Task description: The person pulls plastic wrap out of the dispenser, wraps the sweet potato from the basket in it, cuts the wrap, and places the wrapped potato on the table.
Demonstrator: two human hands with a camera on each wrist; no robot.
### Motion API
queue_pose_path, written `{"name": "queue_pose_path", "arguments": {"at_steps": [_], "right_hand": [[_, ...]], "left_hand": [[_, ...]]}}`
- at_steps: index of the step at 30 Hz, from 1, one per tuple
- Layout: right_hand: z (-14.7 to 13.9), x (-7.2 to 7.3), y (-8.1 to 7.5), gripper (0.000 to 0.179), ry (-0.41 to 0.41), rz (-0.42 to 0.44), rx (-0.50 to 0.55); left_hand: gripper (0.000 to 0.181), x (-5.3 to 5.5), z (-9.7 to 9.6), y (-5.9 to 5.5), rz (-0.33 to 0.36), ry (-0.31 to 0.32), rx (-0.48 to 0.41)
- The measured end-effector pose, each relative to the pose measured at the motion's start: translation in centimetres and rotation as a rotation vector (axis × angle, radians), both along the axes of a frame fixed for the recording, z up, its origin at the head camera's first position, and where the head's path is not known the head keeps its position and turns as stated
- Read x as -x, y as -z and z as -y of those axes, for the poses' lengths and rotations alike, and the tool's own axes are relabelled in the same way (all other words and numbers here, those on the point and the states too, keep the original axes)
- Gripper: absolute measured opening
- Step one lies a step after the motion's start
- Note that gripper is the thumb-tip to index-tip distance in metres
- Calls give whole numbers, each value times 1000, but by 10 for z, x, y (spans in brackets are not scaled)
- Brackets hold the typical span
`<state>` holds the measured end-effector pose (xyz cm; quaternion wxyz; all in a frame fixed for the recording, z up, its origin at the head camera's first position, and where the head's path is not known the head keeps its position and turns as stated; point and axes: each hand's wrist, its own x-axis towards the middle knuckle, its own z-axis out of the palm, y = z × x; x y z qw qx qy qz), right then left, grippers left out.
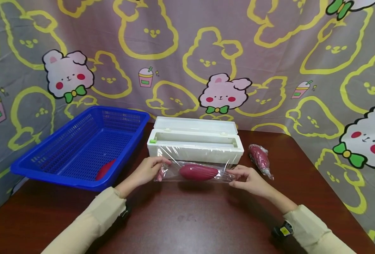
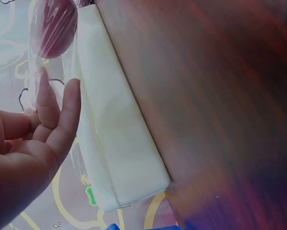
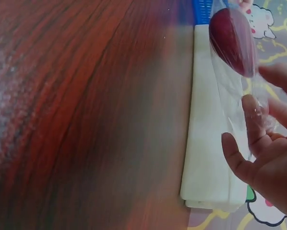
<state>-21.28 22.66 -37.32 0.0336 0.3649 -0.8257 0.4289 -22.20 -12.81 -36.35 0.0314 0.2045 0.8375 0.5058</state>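
Note:
In the head view, a smooth dark red oval thing (image 1: 198, 172), like a sweet potato, lies wrapped in clear cling film (image 1: 171, 173) above the table. My left hand (image 1: 149, 170) pinches the film at its left end. At the other end my right hand (image 1: 249, 180) grips the film between thumb and fingers. Behind them, film stretches up to the front of a white cling film box (image 1: 194, 151) whose lid (image 1: 195, 125) stands raised. The right wrist view shows the red oval (image 3: 232, 43) through the film, beyond the fingertips.
A blue plastic basket (image 1: 117, 169) stands at the left, with another red oval thing (image 1: 105, 170) inside. Right of the box lies a film-wrapped red one (image 1: 259, 158) with twisted ends. A patterned curtain (image 1: 181, 42) hangs behind the brown table (image 1: 187, 222).

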Motion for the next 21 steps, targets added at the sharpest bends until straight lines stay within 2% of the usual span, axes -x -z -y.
{"name": "queue_pose_path", "arguments": {"at_steps": [2, 5, 7, 10, 14, 15, 18, 21], "right_hand": [[1, 2, 1, 35, 18, -54, -60], [1, 6, 4, 40, 43, -80, -107], [2, 7, 3, 41, 56, -84, -137], [5, 7, 1, 41, 73, -100, -183], [10, 9, 0, 41, 83, -171, -253], [11, 10, -1, 39, 81, -195, -265], [14, 15, 0, 31, 78, -255, -287], [15, 20, 0, 21, 94, -248, -263]], "left_hand": [[25, 0, -1, 0, 1, 10, 3], [26, 0, -4, -1, -3, 58, 21], [23, 1, -6, -1, -35, 92, 65], [17, 2, -9, 0, -121, 125, 179], [29, 6, -12, 1, -267, 158, 324], [31, 8, -12, 1, -282, 165, 338], [25, 13, -11, 1, -292, 184, 350], [13, 19, -9, 2, -230, 208, 322]]}}
